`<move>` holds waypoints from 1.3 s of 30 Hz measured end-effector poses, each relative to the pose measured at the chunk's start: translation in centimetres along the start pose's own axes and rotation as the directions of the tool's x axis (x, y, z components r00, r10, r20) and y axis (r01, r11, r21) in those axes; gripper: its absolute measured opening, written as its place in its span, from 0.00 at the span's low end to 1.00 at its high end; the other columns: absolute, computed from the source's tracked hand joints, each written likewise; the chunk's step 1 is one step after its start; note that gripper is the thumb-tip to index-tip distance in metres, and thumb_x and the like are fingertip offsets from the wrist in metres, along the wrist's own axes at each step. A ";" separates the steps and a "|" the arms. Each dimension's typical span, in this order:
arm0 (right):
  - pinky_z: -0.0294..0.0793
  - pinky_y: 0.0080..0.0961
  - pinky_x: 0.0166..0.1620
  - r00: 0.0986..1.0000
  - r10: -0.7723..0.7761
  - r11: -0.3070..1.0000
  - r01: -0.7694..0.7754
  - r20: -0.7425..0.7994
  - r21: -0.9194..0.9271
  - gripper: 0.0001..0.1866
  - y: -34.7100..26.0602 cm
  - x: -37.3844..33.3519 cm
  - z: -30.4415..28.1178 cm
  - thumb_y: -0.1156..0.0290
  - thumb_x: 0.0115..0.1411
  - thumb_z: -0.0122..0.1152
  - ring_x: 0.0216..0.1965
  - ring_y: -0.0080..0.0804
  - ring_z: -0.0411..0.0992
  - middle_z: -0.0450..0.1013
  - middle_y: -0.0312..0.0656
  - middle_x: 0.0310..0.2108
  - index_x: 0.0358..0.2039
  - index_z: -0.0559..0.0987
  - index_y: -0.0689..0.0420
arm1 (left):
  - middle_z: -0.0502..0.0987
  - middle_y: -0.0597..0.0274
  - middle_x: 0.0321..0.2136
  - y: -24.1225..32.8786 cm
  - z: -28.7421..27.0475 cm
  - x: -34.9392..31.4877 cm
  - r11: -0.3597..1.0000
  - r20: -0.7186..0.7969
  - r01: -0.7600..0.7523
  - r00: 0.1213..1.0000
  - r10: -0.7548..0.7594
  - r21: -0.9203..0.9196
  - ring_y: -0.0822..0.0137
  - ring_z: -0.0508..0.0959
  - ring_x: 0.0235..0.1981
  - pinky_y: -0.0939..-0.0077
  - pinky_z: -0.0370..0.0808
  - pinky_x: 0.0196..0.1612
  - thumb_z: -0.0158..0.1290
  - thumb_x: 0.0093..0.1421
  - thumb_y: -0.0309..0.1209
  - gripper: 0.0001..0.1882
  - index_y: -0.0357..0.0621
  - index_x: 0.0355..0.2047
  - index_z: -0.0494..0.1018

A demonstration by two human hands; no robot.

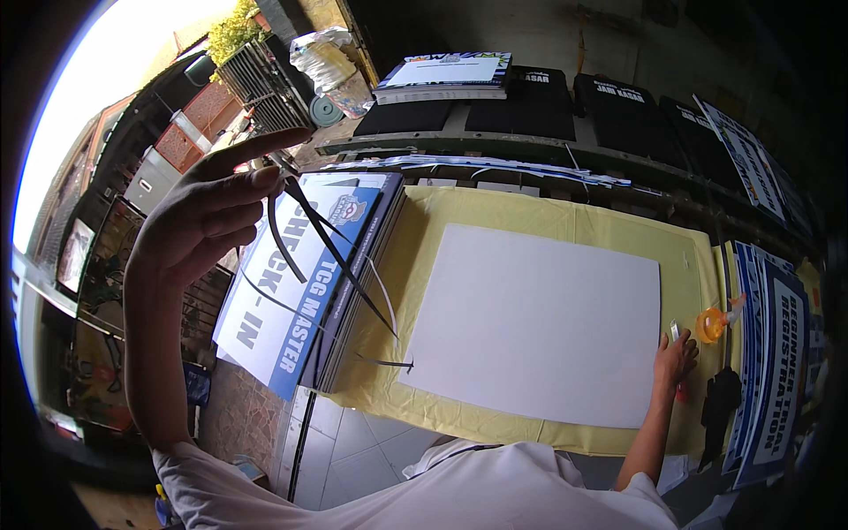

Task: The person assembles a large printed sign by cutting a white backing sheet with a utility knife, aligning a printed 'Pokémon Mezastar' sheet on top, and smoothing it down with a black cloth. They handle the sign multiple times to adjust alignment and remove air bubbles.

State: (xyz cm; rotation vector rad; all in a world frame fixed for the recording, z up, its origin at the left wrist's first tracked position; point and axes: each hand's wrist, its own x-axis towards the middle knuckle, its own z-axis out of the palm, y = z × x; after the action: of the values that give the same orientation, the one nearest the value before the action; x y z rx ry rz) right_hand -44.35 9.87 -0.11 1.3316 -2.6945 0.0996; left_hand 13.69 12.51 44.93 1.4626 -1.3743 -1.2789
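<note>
- Left hand (199,208) raised above the left side of the work area, forefinger extended, thumb and fingers pinching a bunch of thin, dark, flexible strips (276,234).
- Strips hang down from the pinch in loose curves, passing in front of a stack of blue-and-white printed panels (305,287); one long strip reaches toward the left edge of the board.
- Right hand (676,360) low at the right, just beside the board's right edge, fingers bent and palm down over a slim red-and-silver tool (680,393). Tool shows on both sides of the hand; cannot tell whether the fingers grip it or only rest on it.
- Large rectangular plain white board (539,322) lies flat between the hands, on a table covered with pale yellow cloth (574,212).
- Rounded translucent orange bottle (709,325) near the right hand, to its upper right.
- Crumpled black item (723,397) to the right of the right hand; material unclear.
- More blue-and-white printed panels (777,380) at far right.
</note>
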 end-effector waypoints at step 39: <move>0.78 0.25 0.39 0.286 -0.803 -0.137 0.766 -0.523 0.628 0.05 -7.5 2.9 -25.5 0.75 0.57 0.73 0.34 0.27 0.80 0.82 0.36 0.32 0.35 0.87 0.56 | 0.83 0.59 0.31 -4.3 7.6 -4.5 0.195 -0.082 0.018 0.943 0.324 0.981 0.62 0.83 0.28 0.66 0.78 0.37 0.63 0.58 0.25 0.03 0.41 0.33 0.82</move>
State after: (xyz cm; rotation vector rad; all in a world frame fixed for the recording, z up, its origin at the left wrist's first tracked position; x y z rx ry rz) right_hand -37.83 6.07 25.55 2.9959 -1.0832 1.3438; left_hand 7.69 18.39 39.85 2.0762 -2.2157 0.2180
